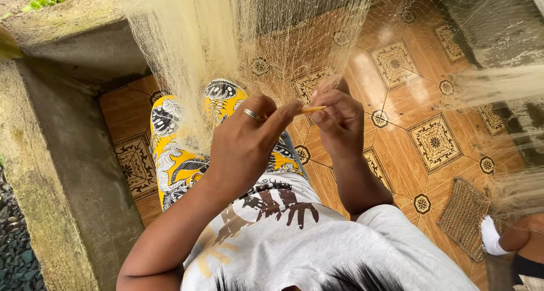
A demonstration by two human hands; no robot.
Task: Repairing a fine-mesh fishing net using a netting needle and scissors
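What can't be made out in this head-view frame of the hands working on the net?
- Slim orange tool: mostly covered by the right hand.
- Left hand: seen from the back, so its palm and grip are hidden.
- Fine net: single meshes too small and blurred.
- Another person's foot: cut by the lower right edge.

Grey printed T-shirt (317, 234), yellow patterned trousers (181, 155), finger ring (252, 114)

A slim, pale orange netting needle (313, 109) lies almost level, pinched at both ends within the grip of the two hands. Fine, pale beige fishing net (192, 53) hangs in sheer folds above and behind the grip, its mesh draping down to it.
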